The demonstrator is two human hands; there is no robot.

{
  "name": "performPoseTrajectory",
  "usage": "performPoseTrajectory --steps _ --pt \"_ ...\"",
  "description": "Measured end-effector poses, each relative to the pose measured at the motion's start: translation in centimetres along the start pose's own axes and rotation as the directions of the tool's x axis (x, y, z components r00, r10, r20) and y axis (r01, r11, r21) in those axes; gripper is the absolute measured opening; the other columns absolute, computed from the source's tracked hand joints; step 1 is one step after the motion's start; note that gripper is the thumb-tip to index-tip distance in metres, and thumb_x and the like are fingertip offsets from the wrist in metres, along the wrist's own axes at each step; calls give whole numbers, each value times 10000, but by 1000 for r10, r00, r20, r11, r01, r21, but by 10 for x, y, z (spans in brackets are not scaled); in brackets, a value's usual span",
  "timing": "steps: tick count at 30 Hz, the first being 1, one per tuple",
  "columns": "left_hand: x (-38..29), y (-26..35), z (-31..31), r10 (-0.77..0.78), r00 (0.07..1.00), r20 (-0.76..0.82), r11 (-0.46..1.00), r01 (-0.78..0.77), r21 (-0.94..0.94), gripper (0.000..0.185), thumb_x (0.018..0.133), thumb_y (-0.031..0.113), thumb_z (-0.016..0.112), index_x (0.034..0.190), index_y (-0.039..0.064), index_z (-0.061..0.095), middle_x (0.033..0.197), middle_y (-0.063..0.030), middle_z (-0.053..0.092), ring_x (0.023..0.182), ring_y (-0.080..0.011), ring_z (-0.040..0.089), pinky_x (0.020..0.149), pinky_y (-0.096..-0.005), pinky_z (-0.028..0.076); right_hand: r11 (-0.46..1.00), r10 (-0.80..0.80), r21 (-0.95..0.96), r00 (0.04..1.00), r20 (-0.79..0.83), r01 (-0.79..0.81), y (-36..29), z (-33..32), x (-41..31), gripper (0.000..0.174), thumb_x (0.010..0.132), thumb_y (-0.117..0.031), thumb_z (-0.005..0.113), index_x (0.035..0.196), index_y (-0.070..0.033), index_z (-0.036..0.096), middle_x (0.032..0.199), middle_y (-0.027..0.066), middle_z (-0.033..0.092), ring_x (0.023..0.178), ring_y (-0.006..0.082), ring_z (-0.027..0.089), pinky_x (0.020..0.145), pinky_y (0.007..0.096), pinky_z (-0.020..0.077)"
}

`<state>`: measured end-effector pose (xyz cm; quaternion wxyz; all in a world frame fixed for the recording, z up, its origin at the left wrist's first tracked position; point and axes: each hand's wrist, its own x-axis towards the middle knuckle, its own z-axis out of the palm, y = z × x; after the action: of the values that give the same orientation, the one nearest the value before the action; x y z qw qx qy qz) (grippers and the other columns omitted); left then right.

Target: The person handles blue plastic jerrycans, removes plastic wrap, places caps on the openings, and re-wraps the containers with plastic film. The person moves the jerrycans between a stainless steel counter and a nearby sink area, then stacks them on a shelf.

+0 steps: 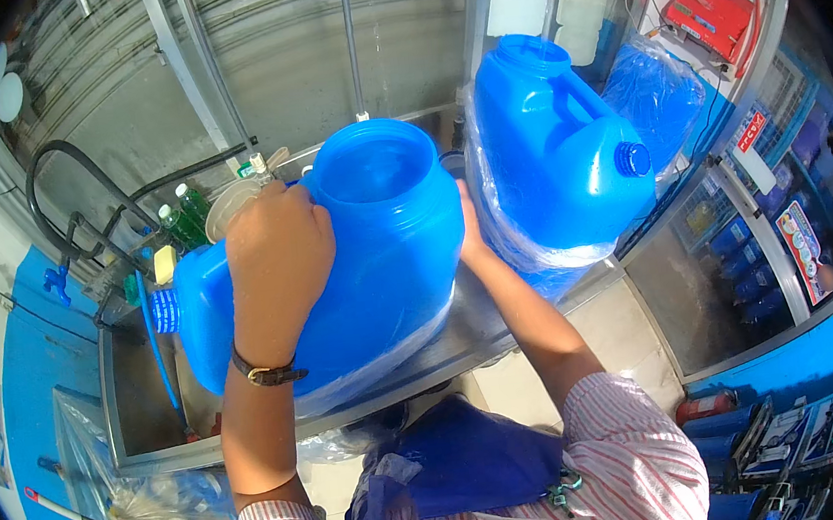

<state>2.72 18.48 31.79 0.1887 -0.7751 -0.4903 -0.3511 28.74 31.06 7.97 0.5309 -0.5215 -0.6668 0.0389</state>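
Note:
A large blue plastic water jug stands before me on a stainless steel counter, its wide round mouth uncovered and facing up. My left hand is closed around the jug's handle, which it mostly hides. Against the jug's right side lies my right hand, its fingers partly hidden behind the wall. A capped spout sticks out at the jug's left end. To the right stands a second blue jug, partly wrapped in clear plastic, also with an uncapped wide mouth and a blue spout cap.
Green bottles with white caps, a yellow sponge and a pale bowl sit behind at the left. A black hose and a blue tap are farther left. A plastic-wrapped blue jug stands at the back right.

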Motion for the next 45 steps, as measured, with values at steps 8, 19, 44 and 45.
performPoseTrajectory --steps 8,19,44,45 --pt "-3 -4 2 25 1000 14 1000 -25 -11 200 853 139 557 750 -19 625 794 -203 612 760 -377 611 705 -491 477 963 120 -249 992 42 -106 -35 -36 30 341 903 -209 571 1137 30 503 1078 302 542 970 508 572 817 546 468" --pt "-4 -8 7 31 999 -31 998 -33 -45 179 815 129 606 742 -20 675 816 -215 644 714 -372 638 667 -454 512 924 12 -382 999 -45 -29 -105 -76 30 351 911 -215 578 1153 27 503 1111 296 506 910 510 591 765 558 487" --pt "5 -8 3 -140 973 -185 940 73 -332 157 862 31 536 1000 -44 534 877 -258 594 751 -436 665 657 -467 561 776 -183 -296 648 739 557 -249 -95 128 600 990 -525 431 1502 -216 384 1516 225 362 1415 406 313 1157 469 280" --pt "6 -9 3 -139 973 -184 937 70 -341 157 863 31 537 1002 -42 534 882 -261 594 762 -438 662 662 -473 557 743 -153 -352 657 738 569 -255 -90 125 609 989 -549 407 1494 -209 397 1512 226 371 1399 419 333 1149 478 292"
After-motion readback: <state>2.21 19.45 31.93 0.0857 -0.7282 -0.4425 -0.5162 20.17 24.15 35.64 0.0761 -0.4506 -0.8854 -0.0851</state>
